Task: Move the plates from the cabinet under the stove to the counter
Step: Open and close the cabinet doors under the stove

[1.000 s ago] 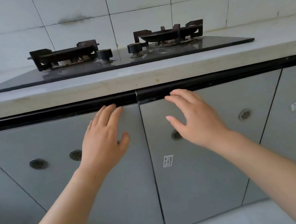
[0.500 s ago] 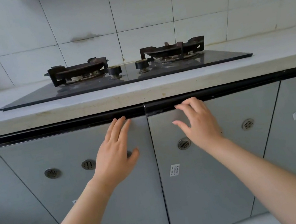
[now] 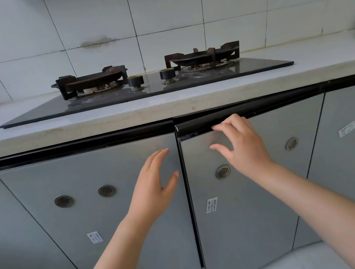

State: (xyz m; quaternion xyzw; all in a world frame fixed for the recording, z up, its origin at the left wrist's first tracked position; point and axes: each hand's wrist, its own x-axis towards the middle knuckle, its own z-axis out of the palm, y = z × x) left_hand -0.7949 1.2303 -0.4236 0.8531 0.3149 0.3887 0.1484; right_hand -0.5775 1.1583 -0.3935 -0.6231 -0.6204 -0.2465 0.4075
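Grey metal doors close off the cabinet under the stove [image 3: 165,89], which sits on the pale stone counter [image 3: 322,59] at the far side of the scene. My right hand [image 3: 243,147] reaches to the right door [image 3: 242,217]; its fingers are bent and hooked on the black trim along the door's top edge, with the thumb spread away below them. That door stands slightly ajar, its near left corner swung out from the frame. My left hand [image 3: 154,188] is flat and relaxed, fingers straight and together, thumb apart, holding nothing. It lies in front of the upper right part of the left door [image 3: 86,175]; whether it touches the panel I cannot tell. The left door sits flush. The plates are hidden behind the doors and cannot be seen. Each door carries round perforated vents [image 3: 223,171] and a small white sticker [image 3: 212,204]. On the stove, two dark burner grates [image 3: 90,80] flank a pair of black knobs [image 3: 135,80]. White wall tiles [image 3: 164,5] rise behind the counter, and a pale floor [image 3: 306,260] shows at the near right.
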